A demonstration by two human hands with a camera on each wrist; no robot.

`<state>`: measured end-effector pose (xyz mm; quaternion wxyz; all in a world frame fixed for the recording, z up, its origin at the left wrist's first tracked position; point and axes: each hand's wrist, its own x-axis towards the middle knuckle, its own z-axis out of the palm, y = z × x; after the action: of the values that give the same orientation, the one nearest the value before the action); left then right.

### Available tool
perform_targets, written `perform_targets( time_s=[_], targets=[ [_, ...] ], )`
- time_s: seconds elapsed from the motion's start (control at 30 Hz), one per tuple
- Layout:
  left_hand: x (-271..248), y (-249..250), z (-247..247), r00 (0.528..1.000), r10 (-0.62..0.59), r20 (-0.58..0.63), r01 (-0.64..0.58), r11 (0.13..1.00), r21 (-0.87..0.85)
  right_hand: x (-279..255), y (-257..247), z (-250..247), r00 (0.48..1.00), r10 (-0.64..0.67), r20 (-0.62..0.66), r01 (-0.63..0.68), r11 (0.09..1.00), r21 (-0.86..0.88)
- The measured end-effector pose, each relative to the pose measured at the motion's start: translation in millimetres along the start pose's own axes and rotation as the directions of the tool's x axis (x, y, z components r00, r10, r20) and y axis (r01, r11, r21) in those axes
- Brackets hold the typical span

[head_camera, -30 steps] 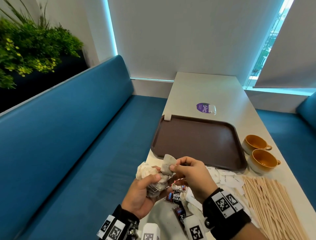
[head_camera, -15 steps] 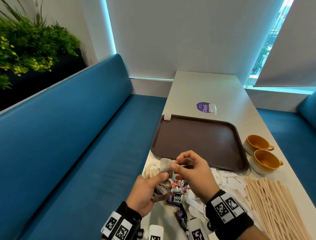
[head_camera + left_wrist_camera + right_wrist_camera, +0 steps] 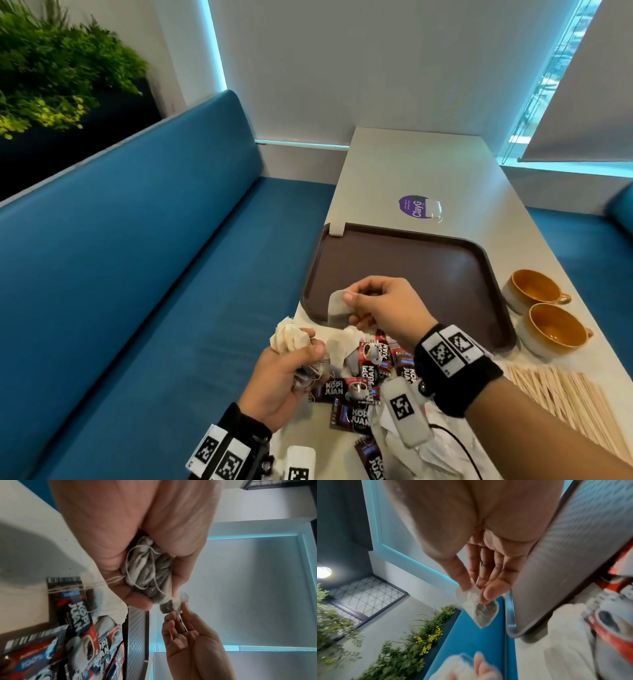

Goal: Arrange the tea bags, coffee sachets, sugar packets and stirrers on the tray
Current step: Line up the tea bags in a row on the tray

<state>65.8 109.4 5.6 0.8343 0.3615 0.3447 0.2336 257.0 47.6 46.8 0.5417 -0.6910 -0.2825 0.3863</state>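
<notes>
Left hand is clutching a wad of tea bags with tangled strings, just off the tabletop edge. Right hand has one tea bag pinched out, hanging over the near-left corner of the brown tray, nothing on it yet. Looks like sorting just started; next he'd need to lay that bag flat. Coffee sachets and stirrers wait to the right.

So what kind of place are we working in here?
Probably a café or office pantry booth: a blue bench seat, a long table by a window, and a brown serving tray beside two mugs.
</notes>
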Motion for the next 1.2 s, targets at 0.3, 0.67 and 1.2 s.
perform_targets(
  time_s=[0.3, 0.67, 1.2],
  targets=[
    [19.4, -8.9, -17.6, 0.996, -0.001, -0.094, -0.009, 0.995, -0.099, 135.5, -4.7, -37.0, 0.978, -0.087, -0.187, 0.040, 0.969, -0.244],
    [35.9, -12.0, -28.8, 0.995, -0.059, -0.082, 0.053, 0.996, -0.068, 227.2, 4.5, -18.0, 0.994, 0.102, -0.026, -0.105, 0.938, -0.330],
    [48.6, -16.0, -42.5, 0.994, 0.058, -0.094, -0.041, 0.984, 0.173, 304.6, 11.3, -11.6, 0.959, 0.063, -0.276, -0.153, 0.935, -0.319]
  ],
)
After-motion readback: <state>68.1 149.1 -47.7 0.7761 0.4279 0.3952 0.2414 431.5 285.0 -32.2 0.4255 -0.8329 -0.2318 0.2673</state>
